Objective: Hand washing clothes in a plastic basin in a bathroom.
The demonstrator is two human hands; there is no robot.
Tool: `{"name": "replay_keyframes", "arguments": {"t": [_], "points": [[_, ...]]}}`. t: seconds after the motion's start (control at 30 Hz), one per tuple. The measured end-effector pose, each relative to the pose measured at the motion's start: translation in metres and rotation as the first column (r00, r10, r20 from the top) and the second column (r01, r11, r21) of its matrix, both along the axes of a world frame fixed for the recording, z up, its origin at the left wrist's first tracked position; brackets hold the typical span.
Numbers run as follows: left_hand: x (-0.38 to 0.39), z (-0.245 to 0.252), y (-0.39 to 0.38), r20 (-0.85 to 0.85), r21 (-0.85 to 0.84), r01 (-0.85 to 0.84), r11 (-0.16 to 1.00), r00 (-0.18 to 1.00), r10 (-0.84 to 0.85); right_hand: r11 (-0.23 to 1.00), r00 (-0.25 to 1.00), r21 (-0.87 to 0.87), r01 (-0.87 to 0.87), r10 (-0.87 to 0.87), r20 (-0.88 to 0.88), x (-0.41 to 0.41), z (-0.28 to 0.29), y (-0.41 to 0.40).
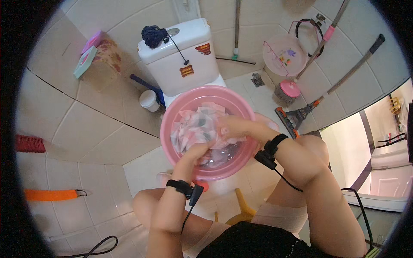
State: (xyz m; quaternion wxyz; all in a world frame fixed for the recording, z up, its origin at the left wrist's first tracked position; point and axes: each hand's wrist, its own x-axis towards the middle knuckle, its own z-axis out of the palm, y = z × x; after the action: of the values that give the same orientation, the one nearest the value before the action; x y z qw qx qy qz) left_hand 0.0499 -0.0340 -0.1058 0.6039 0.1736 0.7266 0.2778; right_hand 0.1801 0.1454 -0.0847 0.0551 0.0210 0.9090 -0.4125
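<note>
In front of me a round pink plastic basin (166, 129) holds water and a wet pink, white and grey patterned cloth (196, 125). My right hand (233, 128) reaches in from the right side, its fingers closed on a bunch of the cloth and somewhat blurred. Over the near rim comes my left hand (204, 152), gripping the cloth lower down, its fingertips partly hidden by fabric. Clear water with bubbles (226, 154) shows at the basin's near right. Each wrist wears a black strap with a cabled device.
Behind the basin stands a white toilet tank (184, 61) with a dark cloth bundle (154, 36) on top. At right lean a pink-headed brush (288, 88) and a squeeze mop (287, 121). A yellow plastic stool (242, 209) is under me. A white lidded tub (149, 99) sits left of the toilet.
</note>
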Motion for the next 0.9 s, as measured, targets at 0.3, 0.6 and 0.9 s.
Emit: {"name": "replay_keyframes", "arguments": {"t": [0.3,0.6,0.9], "points": [[0.013,-0.085,0.001,-0.722,0.101,0.664,0.741,0.561,-0.404,0.861,0.959,0.506,0.042,-0.177,0.222,0.032,-0.049,-0.054],[0.001,-0.038,0.013,-0.346,-0.102,0.388,0.916,0.850,-0.398,0.885,0.942,0.440,0.151,-0.264,0.209,-0.002,-0.069,-0.043],[-0.011,0.057,0.022,0.865,0.267,-0.900,0.344,0.381,0.326,0.659,0.677,-0.569,0.492,-0.700,-0.225,-0.056,0.062,-0.070]]}}
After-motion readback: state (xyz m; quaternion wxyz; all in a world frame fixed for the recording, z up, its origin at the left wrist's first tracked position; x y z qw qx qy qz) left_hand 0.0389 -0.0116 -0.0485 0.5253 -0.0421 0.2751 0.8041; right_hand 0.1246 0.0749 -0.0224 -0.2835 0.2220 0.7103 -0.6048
